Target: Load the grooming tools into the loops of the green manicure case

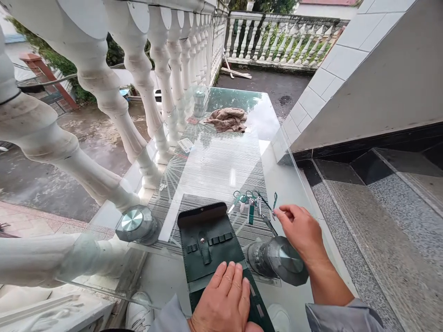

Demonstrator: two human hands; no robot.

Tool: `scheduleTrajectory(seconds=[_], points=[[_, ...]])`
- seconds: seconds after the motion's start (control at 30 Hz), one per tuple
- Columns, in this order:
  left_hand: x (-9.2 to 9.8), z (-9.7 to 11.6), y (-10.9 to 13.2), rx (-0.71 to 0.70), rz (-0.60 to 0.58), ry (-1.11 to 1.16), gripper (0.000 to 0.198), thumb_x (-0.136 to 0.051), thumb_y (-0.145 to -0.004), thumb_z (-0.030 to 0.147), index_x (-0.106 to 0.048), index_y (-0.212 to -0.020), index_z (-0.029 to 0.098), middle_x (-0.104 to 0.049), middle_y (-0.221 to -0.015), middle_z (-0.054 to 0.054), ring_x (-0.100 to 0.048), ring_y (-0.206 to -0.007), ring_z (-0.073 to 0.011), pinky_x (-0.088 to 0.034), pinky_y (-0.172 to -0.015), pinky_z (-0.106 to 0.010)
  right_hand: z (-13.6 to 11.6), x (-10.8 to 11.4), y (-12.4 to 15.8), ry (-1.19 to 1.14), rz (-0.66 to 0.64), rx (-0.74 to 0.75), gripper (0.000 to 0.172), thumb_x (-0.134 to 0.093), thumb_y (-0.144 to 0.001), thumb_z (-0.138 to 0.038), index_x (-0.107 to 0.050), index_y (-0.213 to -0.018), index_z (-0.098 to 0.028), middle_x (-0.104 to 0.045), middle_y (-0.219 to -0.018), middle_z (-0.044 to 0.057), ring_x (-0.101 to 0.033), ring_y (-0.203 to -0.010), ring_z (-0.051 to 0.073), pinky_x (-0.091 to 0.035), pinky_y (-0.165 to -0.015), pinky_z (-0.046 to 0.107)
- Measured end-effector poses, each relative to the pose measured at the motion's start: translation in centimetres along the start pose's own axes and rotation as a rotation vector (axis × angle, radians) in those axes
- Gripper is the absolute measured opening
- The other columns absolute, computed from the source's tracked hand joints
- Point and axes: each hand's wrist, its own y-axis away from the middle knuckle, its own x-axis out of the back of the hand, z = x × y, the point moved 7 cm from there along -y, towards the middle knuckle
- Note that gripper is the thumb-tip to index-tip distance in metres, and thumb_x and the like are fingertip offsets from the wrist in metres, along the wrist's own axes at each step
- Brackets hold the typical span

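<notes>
A dark green tool case (207, 244) lies unfolded on the glass table (221, 161), its elastic loops bare. My left hand (224, 299) rests flat on the near part of the case, fingers stretched out. Beyond the case lies a small heap of manicure tools (254, 205) with green handles: scissors, clippers and tweezers. My right hand (299, 228) hovers at the right of that heap, thumb and forefinger pinched on the end of one thin metal tool (270, 223).
A crumpled brown cloth (227, 120) lies at the table's far end. White balusters (138, 78) run along the left. Round metal table fittings (134, 223) (282, 260) sit under the glass. Stone steps (380, 221) rise on the right.
</notes>
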Motion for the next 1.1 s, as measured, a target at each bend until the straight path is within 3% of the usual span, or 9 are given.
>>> scheduleTrajectory(seconds=[0.23, 0.4, 0.57, 0.67, 0.8, 0.87, 0.93, 1.0, 1.1], points=[[-0.5, 0.1, 0.3, -0.007, 0.001, -0.007, 0.073, -0.05, -0.073, 0.074, -0.061, -0.108, 0.01, -0.063, -0.114, -0.016, -0.055, -0.112, -0.0298, -0.04, -0.099, -0.042, -0.7, -1.2, 0.2, 0.193, -0.028, 0.077, 0.023, -0.044, -0.079, -0.037, -0.052, -0.065, -0.022, -0.059, -0.073, 0.004, -0.054, -0.069, 0.019, -0.033, -0.058, 0.03], [-0.7, 0.0, 0.4, 0.053, -0.028, 0.023, 0.071, -0.048, -0.076, 0.072, -0.061, -0.109, 0.011, -0.062, -0.117, -0.015, -0.054, -0.114, -0.0291, -0.042, -0.098, -0.042, -0.2, -0.6, 0.2, 0.171, -0.032, 0.016, 0.024, -0.044, -0.077, -0.037, -0.053, -0.06, -0.022, -0.061, -0.069, 0.004, -0.056, -0.067, 0.019, -0.034, -0.058, 0.03], [-0.2, -0.8, 0.0, 0.105, -0.165, 0.203, 0.058, -0.056, -0.082, 0.056, -0.055, -0.12, 0.012, -0.057, -0.125, -0.015, -0.05, -0.118, -0.0289, -0.041, -0.1, -0.045, 1.2, 0.2, 0.0, -0.114, -0.076, -0.199, 0.03, -0.053, -0.072, -0.048, -0.059, -0.06, -0.021, -0.059, -0.053, 0.001, -0.056, -0.049, 0.018, -0.04, -0.054, 0.03], [1.1, -2.7, -0.4, 0.295, -0.123, 0.488, 0.052, -0.053, -0.089, 0.044, -0.048, -0.13, 0.014, -0.052, -0.13, -0.015, -0.048, -0.121, -0.027, -0.041, -0.1, -0.043, -0.2, 0.2, 1.2, -0.451, -0.118, -0.228, 0.034, -0.059, -0.069, -0.052, -0.063, -0.069, -0.018, -0.058, -0.054, 0.0, -0.056, -0.046, 0.015, -0.045, -0.051, 0.028], [0.7, -5.6, -0.3, 0.749, -0.028, 1.147, 0.059, -0.06, -0.084, 0.039, -0.041, -0.136, 0.019, -0.057, -0.123, -0.014, -0.06, -0.093, -0.02, -0.05, -0.084, -0.036, -5.3, -0.3, 4.8, -0.653, -0.275, -0.071, 0.031, -0.061, -0.072, -0.049, -0.062, -0.072, -0.018, -0.057, -0.057, -0.002, -0.053, -0.046, 0.011, -0.046, -0.046, 0.023], [-0.1, -6.4, 0.1, 0.981, 0.064, 1.507, 0.066, -0.067, -0.077, 0.038, -0.042, -0.135, 0.017, -0.057, -0.119, -0.015, -0.059, -0.077, -0.0148, -0.051, -0.072, -0.03, -8.2, -0.7, 7.0, -0.642, -0.381, 0.102, 0.026, -0.059, -0.077, -0.043, -0.061, -0.068, -0.019, -0.058, -0.058, -0.001, -0.051, -0.045, 0.01, -0.044, -0.044, 0.021], [-0.7, -6.9, 0.5, 1.154, 0.161, 1.698, 0.071, -0.073, -0.071, 0.034, -0.044, -0.133, 0.016, -0.06, -0.111, -0.013, -0.053, -0.064, -0.0084, -0.047, -0.065, -0.025, -10.4, -0.5, 8.8, -0.615, -0.401, 0.293, 0.023, -0.057, -0.079, -0.037, -0.059, -0.064, -0.02, -0.057, -0.058, -0.001, -0.051, -0.048, 0.01, -0.043, -0.044, 0.02], [-0.8, -7.4, 0.8, 1.251, 0.268, 1.786, 0.073, -0.078, -0.066, 0.03, -0.047, -0.13, 0.016, -0.061, -0.109, -0.012, -0.048, -0.059, -0.0051, -0.044, -0.061, -0.022, -11.7, -0.4, 10.0, -0.592, -0.394, 0.444, 0.021, -0.056, -0.08, -0.031, -0.057, -0.063, -0.02, -0.056, -0.057, -0.001, -0.051, -0.049, 0.01, -0.043, -0.045, 0.019], [-0.6, -7.7, 0.6, 1.248, 0.339, 1.84, 0.07, -0.083, -0.06, 0.028, -0.055, -0.122, 0.016, -0.062, -0.1, -0.009, -0.044, -0.055, -0.0033, -0.041, -0.058, -0.019, -12.2, -0.4, 10.5, -0.562, -0.403, 0.561, 0.017, -0.055, -0.08, -0.025, -0.056, -0.064, -0.02, -0.055, -0.057, -0.002, -0.05, -0.05, 0.009, -0.042, -0.046, 0.019]])
